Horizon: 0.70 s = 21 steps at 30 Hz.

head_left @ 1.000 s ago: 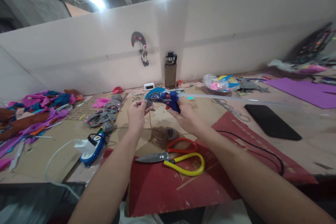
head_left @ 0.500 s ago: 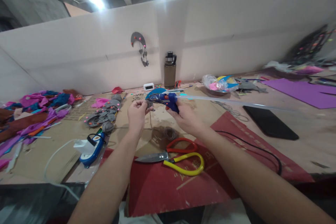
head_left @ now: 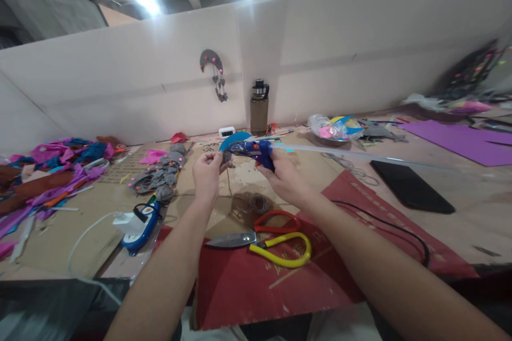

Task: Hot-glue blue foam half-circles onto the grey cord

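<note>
My right hand (head_left: 285, 175) is wrapped round the grip of a blue glue gun (head_left: 256, 149), its nozzle pointing left. A long clear glue stick (head_left: 344, 153) sticks out of the gun's back end. Thumb and fingers of my left hand (head_left: 207, 171) pinch a small grey felt piece (head_left: 226, 157) just at the nozzle; its exact shape is too small to make out. Grey cord hangs below the piece toward a coil of grey cord (head_left: 259, 203) on the cardboard. Beyond the nozzle lies a blue disc (head_left: 235, 140), partly hidden by the gun.
Scissors (head_left: 260, 245) with red and yellow handles lie on red card (head_left: 256, 298) near me. Left are a blue power strip (head_left: 140, 232), grey felt pieces (head_left: 156, 175) and coloured scraps (head_left: 60, 165). A bottle (head_left: 259, 109) stands behind; a black tablet (head_left: 412, 186) lies right.
The glue gun has shifted slightly right, its nozzle a little away from my left fingers. The grey felt piece shows more plainly in my left hand.
</note>
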### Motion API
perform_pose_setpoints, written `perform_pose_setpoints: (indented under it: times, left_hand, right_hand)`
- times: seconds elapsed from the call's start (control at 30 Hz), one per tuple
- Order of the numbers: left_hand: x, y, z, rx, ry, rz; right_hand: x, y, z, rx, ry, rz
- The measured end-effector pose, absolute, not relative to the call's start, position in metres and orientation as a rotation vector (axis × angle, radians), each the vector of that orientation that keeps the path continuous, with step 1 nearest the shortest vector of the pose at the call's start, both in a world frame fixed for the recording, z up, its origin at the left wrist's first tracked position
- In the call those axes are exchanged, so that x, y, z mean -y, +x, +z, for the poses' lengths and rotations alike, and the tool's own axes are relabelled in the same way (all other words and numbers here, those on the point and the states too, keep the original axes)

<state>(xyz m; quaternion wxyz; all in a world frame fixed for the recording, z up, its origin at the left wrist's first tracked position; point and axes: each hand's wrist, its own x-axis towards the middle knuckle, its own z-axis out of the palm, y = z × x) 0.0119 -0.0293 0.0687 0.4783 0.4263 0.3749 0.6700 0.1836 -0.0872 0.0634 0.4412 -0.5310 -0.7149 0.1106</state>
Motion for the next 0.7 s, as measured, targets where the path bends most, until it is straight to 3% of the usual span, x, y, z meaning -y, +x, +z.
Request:
perform_pose_setpoints:
  times: [0.7]
  left_hand:
    - [0.0289,0.0067,0.0714,-0.917,1.040,1.663]
  right_hand:
    - [0.0846,0.1862,0.0629,1.714,-1.321,0.289]
